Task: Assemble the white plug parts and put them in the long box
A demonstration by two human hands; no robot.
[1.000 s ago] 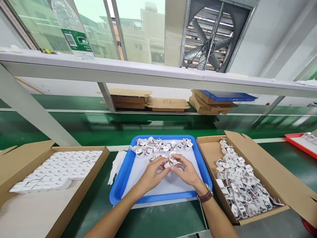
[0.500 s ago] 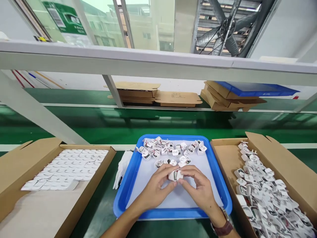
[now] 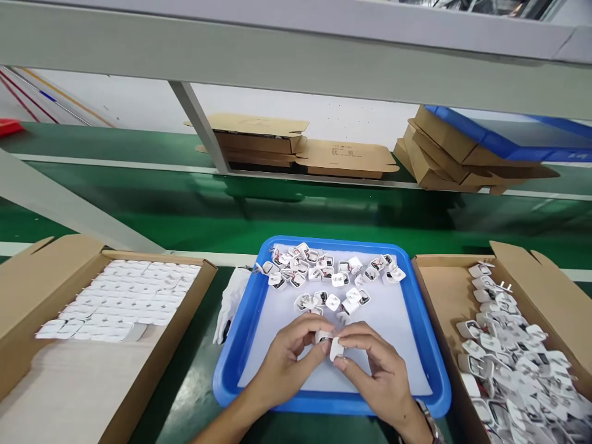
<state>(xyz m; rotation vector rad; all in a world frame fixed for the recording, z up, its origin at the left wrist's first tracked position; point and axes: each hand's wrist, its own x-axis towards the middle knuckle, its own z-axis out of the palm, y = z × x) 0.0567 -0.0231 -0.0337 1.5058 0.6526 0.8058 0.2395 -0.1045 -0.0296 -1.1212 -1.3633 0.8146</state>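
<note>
Over the front of the blue tray (image 3: pixel 226 364), my left hand (image 3: pixel 289 354) is closed around a white charger housing (image 3: pixel 322 336). My right hand (image 3: pixel 383 370) pinches a white charger cap (image 3: pixel 337 349) between thumb and fingers. The cap is just to the right of the housing, tilted, with something thin and reddish in the gap between them. Behind my hands, several white charger pieces (image 3: pixel 341 279) with red wires and dark circuit parts lie loosely on the white sheet (image 3: pixel 268 333) in the tray.
At left, a cardboard box (image 3: pixel 161 364) holds neat rows of closed white chargers (image 3: pixel 134 296). The right cardboard box (image 3: pixel 439 290) contains a heap of loose charger parts (image 3: pixel 522 357). A white glove (image 3: pixel 231 302) lies beside the tray. Flat cartons (image 3: pixel 346 157) sit beyond, under a grey beam (image 3: pixel 296 61).
The camera view has tipped downward. The cap in my right hand has swung away from the housing and turned, so the two pieces now stand further apart.
</note>
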